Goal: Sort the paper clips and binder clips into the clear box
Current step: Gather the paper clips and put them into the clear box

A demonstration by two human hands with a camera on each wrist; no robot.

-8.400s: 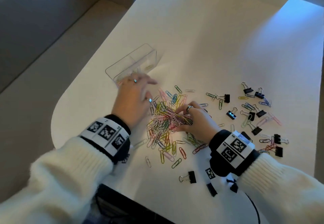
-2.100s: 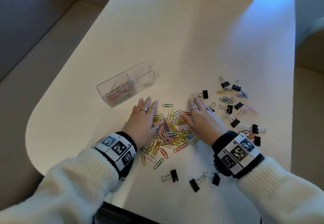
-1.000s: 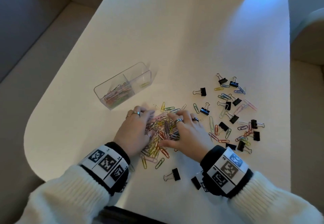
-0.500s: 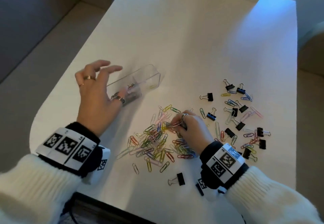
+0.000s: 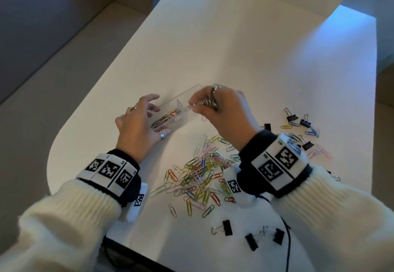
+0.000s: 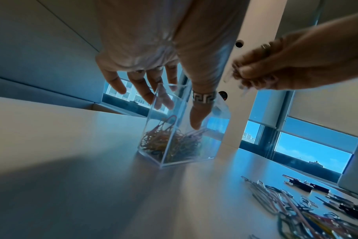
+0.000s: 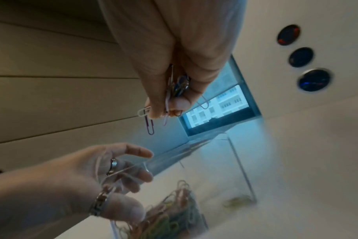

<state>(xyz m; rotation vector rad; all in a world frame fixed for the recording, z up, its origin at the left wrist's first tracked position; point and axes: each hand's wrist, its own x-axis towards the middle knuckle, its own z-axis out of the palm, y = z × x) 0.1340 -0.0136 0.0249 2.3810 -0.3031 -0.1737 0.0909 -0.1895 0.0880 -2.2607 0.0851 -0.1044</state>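
Clear box (image 5: 170, 112) sits at 10 o'clock of the loose clips (image 5: 200, 176) on the surface (image 5: 234, 58). Right hand (image 5: 221, 109) pinches a bunch of clips (image 7: 174, 90) over the divider; left hand (image 5: 138, 127), fingers spread, steadies the near end.

Shift toward 9 o'clock so the bunch clears the divider, drop low, keep the box braced. Binder clips (image 5: 296, 120) take the other half.

0.5 s ago the right hand was down in the pile; now it's up at the box.

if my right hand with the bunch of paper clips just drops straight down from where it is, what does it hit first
Probably the clear box: the right hand hangs above its open top, near the divider. Depth is unclear, so the paper clips might land in either compartment.
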